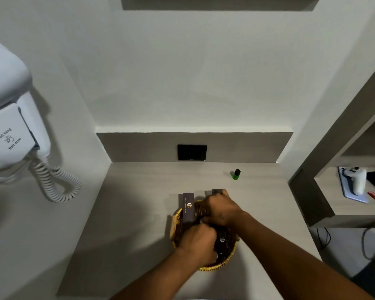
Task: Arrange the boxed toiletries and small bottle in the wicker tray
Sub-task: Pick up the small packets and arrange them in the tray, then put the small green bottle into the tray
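While both hands work inside the wicker tray [206,268] on the table [139,213], a tall dark box [188,210] stands upright at the tray's left side, leaning near the rim. Just beside it, the left hand [197,241] is closed around something low in the tray, but I cannot tell what. To its right lies a flat dark box [223,242] with a logo. The right hand [220,210] grips another box [216,191] at the far rim. Further right, well apart, the small green bottle [236,174] stands on the table, not yet placed. I think the upright boxes could tip out if one hand pushes them, because the tray is crowded and shallow.
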### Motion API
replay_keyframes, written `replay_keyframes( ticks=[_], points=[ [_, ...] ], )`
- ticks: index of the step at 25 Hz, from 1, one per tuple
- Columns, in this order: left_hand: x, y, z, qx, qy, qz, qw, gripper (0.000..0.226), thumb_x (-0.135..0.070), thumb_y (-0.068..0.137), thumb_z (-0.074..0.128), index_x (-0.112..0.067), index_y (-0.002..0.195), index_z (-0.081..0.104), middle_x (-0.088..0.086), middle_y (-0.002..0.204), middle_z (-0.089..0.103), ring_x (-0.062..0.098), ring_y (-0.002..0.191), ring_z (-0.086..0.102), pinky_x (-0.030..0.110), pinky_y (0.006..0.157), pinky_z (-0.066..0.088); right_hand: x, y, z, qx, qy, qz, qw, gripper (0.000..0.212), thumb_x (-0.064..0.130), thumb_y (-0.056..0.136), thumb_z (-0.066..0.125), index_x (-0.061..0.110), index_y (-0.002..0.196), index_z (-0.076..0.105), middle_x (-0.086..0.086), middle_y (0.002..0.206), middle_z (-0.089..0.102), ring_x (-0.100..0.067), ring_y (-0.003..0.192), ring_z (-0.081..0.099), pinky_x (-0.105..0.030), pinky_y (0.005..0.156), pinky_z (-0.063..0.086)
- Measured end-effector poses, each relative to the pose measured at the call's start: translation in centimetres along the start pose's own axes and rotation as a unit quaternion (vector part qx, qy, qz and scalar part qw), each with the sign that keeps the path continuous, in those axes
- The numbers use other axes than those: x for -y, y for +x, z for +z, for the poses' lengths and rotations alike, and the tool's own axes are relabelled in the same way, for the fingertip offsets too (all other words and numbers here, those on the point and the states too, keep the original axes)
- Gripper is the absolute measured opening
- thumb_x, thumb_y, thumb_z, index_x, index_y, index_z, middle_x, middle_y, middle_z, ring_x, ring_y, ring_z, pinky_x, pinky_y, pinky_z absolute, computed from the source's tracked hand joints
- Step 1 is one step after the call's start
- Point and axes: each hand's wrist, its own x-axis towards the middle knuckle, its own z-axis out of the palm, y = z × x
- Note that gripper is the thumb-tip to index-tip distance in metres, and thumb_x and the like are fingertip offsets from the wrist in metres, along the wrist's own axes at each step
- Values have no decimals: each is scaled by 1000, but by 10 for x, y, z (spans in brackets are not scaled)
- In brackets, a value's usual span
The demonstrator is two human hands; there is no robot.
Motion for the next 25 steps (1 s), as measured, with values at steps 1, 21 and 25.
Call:
replay_keyframes(
  ticks=[1, 21, 25],
  points=[
    [9, -3, -9, -51, -18, 7, 998, 33, -39, 81, 66, -18, 108, 64, 4, 103, 68, 23, 89, 66, 38, 78, 57, -10, -2, -5, -31, 29, 19, 999, 30, 47, 84, 62, 22, 99, 68, -2, 98, 69, -23, 93, 59, -42, 99, 37],
    [169, 23, 70, -136, -38, -121, 983, 92, -58, 81, -26, -12, 150, 13, -2, 158, 4, 17, 147, -6, 20, 112, -18, -134, 71, -17, -70, 80, 322, 941, 17, 7, 92, 56, 7, 102, 69, -16, 103, 67, -33, 93, 64, -37, 80, 51],
    [163, 17, 63, -156, -52, -114, 980, 88, -55, 88, -17, -8, 148, 28, 5, 158, 20, 23, 147, 7, 22, 114, -10, -133, 77, -17, -71, 93, 334, 935, 15, 5, 89, 58, 6, 98, 70, -17, 99, 68, -35, 89, 64, -33, 73, 48]
  ],
)
